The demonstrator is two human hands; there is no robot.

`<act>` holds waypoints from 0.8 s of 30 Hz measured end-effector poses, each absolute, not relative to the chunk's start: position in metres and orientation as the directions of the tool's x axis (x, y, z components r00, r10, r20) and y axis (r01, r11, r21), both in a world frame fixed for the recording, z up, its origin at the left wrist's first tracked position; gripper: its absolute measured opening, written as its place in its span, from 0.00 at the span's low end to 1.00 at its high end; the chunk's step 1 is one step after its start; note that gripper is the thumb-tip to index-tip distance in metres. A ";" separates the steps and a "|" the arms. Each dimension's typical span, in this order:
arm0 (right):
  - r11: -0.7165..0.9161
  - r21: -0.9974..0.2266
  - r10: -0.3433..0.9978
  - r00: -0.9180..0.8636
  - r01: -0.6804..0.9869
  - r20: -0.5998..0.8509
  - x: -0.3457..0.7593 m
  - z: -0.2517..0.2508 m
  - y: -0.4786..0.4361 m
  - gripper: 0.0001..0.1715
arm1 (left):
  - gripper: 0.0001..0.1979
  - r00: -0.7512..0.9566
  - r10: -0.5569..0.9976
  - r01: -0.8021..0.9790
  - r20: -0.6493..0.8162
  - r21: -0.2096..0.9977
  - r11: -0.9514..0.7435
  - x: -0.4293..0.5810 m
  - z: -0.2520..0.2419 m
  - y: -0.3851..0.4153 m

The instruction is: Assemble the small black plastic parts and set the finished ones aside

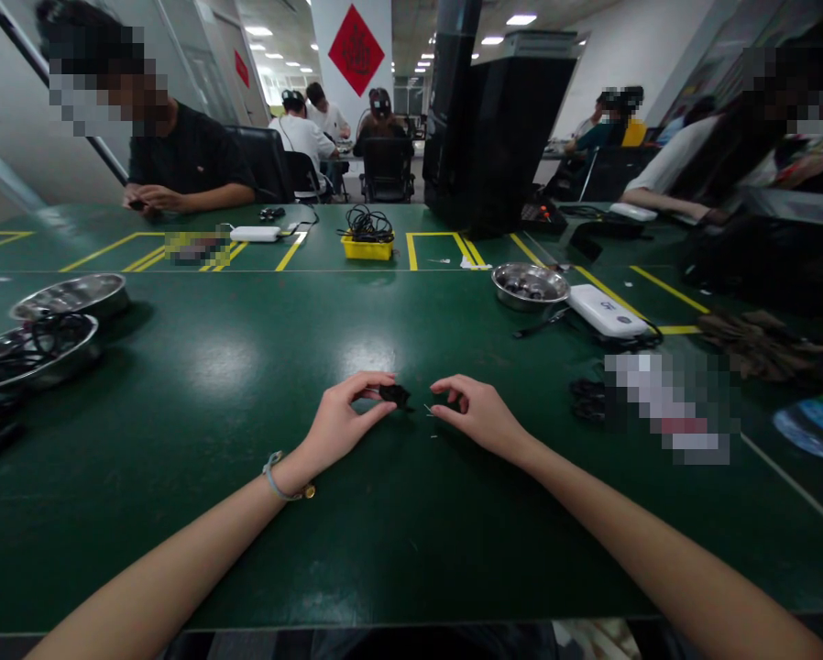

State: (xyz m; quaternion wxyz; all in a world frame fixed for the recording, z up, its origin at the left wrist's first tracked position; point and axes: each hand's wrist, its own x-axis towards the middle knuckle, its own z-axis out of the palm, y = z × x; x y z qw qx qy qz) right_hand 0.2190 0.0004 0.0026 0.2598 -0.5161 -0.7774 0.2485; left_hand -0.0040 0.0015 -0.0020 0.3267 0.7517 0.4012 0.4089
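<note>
My left hand (346,412) pinches a small black part (395,395) between thumb and fingertips, low over the green table (260,550). Its exact kind is too small to make out. To the right of it, my right hand (477,414) is curved, with a gap between thumb and index finger. A tiny pale sliver (429,410) shows by that thumb's tip; whether the thumb touches it I cannot tell. Another thin pale bit (433,436) lies on the table just below.
Metal bowls (74,295) with black cables stand at left. Another metal bowl (530,286), a white power bank (605,310) and a black cable bundle (588,400) lie at right. Farther back is a yellow tray (367,248) of cable. Other people sit across and beyond.
</note>
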 end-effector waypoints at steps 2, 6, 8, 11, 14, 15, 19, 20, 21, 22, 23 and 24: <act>0.337 -0.631 0.935 -0.327 0.699 0.137 0.223 0.005 0.001 0.13 | 0.11 0.319 0.893 0.356 0.318 0.833 -0.424 -0.009 -0.002 0.001; 0.351 -0.570 0.933 -0.326 0.743 0.150 0.219 0.001 0.001 0.10 | 0.09 0.322 0.914 0.414 0.247 0.832 -0.371 -0.009 -0.006 0.002; 0.365 -0.524 0.930 -0.327 0.770 0.167 0.214 0.000 0.001 0.09 | 0.08 0.337 0.911 0.450 0.237 0.810 -0.377 -0.006 -0.007 0.001; 0.371 -0.429 0.928 -0.341 0.824 0.147 0.211 0.005 0.003 0.08 | 0.07 0.343 0.911 0.507 0.231 0.770 -0.386 -0.004 -0.007 0.000; 0.317 -0.350 0.938 -0.346 0.882 -0.023 0.216 0.018 0.006 0.07 | 0.09 0.357 0.906 0.564 0.226 0.722 -0.402 -0.002 -0.007 -0.003; 0.291 -0.338 0.935 -0.340 0.895 -0.098 0.218 0.023 0.006 0.06 | 0.10 0.366 0.903 0.583 0.225 0.701 -0.411 -0.002 -0.007 -0.003; 0.232 -0.319 0.900 -0.328 0.919 -0.288 0.229 0.033 0.006 0.04 | 0.15 0.419 0.878 0.625 0.234 0.627 -0.465 0.002 -0.008 -0.006; 0.233 -0.309 0.895 -0.328 0.922 -0.303 0.231 0.033 0.006 0.04 | 0.16 0.432 0.870 0.626 0.236 0.616 -0.478 0.003 -0.008 -0.007; 0.236 -0.295 0.895 -0.326 0.926 -0.305 0.232 0.033 0.005 0.03 | 0.16 0.445 0.863 0.625 0.240 0.607 -0.491 0.005 -0.009 -0.008; 0.243 -0.277 0.899 -0.323 0.930 -0.295 0.232 0.032 0.005 0.03 | 0.16 0.460 0.854 0.622 0.243 0.599 -0.505 0.006 -0.009 -0.009; 0.257 -0.258 0.905 -0.326 0.931 -0.275 0.233 0.031 0.005 0.02 | 0.17 0.475 0.846 0.619 0.245 0.591 -0.518 0.006 -0.009 -0.010; 0.272 -0.243 0.909 -0.331 0.931 -0.252 0.233 0.030 0.005 0.02 | 0.17 0.489 0.837 0.616 0.245 0.582 -0.530 0.007 -0.009 -0.010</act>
